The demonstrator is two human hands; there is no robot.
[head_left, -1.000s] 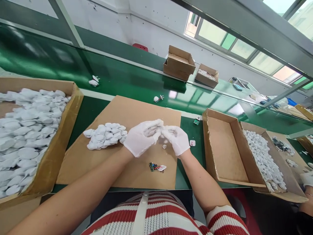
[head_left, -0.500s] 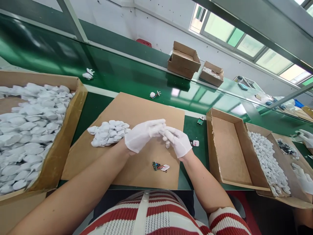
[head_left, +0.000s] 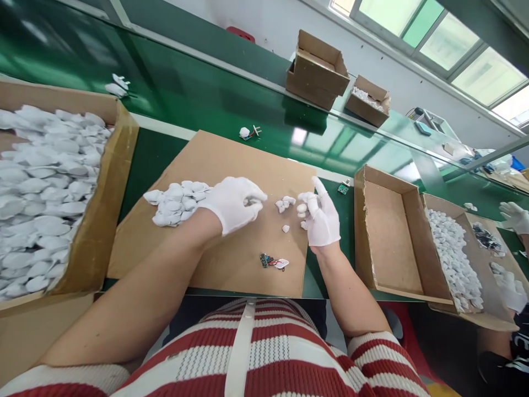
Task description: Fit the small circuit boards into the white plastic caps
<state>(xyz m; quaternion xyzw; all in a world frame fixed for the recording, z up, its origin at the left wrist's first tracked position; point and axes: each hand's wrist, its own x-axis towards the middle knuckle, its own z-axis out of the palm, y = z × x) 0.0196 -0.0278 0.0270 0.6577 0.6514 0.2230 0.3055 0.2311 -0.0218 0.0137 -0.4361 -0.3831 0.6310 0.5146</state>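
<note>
My left hand, in a white glove, is over the cardboard sheet, its fingers curved and apart with nothing between them. It is just right of a pile of white pieces. My right hand, gloved too, is at the sheet's right edge with its palm partly up and fingers apart. A few small white pieces lie between the hands, with a single one below them. Another shows beside my right palm. Nearer to me lies a small circuit board with wires and a white part.
A large box of white pieces stands at the left. On the right are an open cardboard box and a box of small white pieces. Another person's gloved hands are at the far right. Boxes stand on the back ledge.
My hands have come apart, the left moving left and the right moving right. Small white pieces now lie on the sheet between them. The camera view has shifted.
</note>
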